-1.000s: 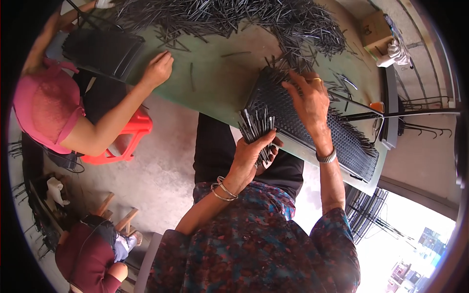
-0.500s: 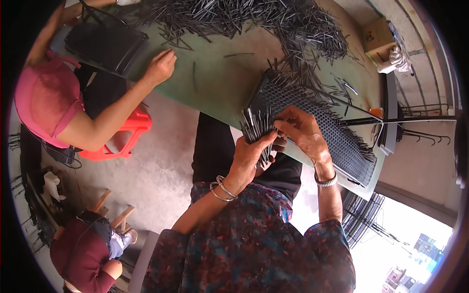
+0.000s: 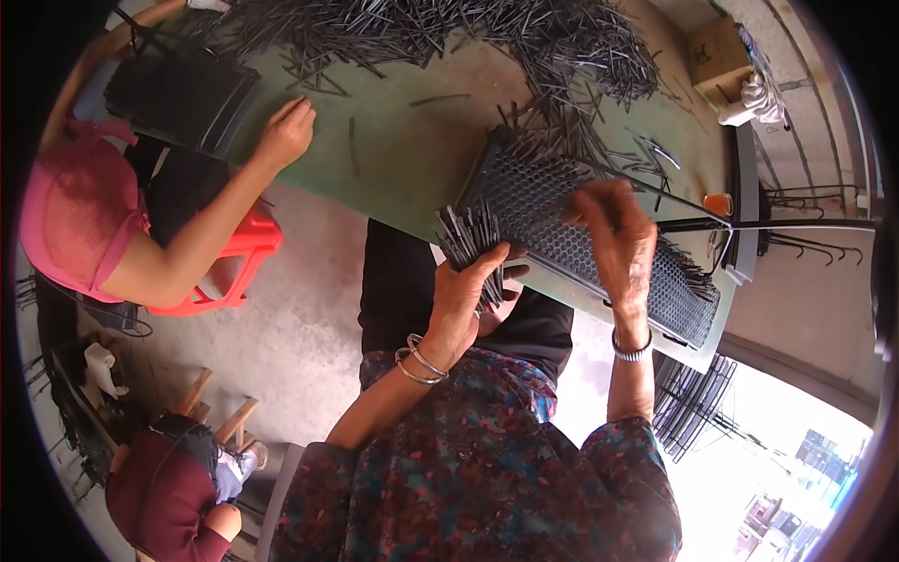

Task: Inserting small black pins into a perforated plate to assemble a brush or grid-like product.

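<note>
My left hand point(image 3: 461, 292) is closed round a bundle of thin black sticks point(image 3: 468, 234), whose ends fan out above the fingers. Over a long black tray full of small round holes point(image 3: 534, 201), my right hand point(image 3: 613, 234) hangs with its fingers curled in a pinch. That hand is blurred, and whatever lies between its fingertips is too small to make out. Black sticks point(image 3: 688, 272) stand in holes along the tray's far side and right end; the holes nearer me show bare. The tray rests on the green table's point(image 3: 328, 178) near edge, beyond my lap.
A large heap of loose black sticks point(image 3: 440, 28) covers the table's far side. At left, a co-worker's hand point(image 3: 286, 131) rests near a dark tray point(image 3: 183, 98). A cardboard box point(image 3: 719, 61) and an orange cup point(image 3: 717, 203) are at right. A red stool point(image 3: 234, 262) stands left.
My right hand has left the bundle and moved right and up over the holed tray. My left hand keeps the bundle. The whole view has shifted slightly.
</note>
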`<state>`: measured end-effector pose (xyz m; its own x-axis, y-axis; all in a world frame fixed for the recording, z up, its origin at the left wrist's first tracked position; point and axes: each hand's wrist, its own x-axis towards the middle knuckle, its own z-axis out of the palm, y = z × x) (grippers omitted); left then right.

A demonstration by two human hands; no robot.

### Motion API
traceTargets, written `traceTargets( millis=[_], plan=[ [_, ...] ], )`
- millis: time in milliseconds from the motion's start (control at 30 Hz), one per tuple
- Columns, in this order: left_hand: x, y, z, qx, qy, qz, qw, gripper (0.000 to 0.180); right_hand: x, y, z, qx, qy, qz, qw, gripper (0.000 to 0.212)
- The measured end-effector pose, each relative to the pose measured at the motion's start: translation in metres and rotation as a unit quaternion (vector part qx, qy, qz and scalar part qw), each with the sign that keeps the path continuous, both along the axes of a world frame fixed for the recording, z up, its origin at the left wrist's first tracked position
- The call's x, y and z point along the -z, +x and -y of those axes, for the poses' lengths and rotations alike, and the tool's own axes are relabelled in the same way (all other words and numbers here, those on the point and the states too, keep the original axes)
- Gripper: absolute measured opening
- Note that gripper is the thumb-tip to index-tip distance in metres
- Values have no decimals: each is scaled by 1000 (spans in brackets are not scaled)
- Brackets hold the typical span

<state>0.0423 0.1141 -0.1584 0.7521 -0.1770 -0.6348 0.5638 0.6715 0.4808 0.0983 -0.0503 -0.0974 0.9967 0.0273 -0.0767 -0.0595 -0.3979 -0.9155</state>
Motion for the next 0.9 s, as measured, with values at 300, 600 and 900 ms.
traceTargets(
  millis=[300, 600, 900],
  plan=[
    [2, -6, 5, 20, -95, 9, 995, 27, 26, 37, 11, 89, -84, 174, 977, 6],
    [-6, 1, 2, 62, -27, 7, 998, 20, 15, 46, 21, 15, -121, 199, 972, 8],
    [-9, -6, 7, 42, -19, -8, 999, 13, 25, 45, 25, -44, -269, 305, 912, 14]
  ],
)
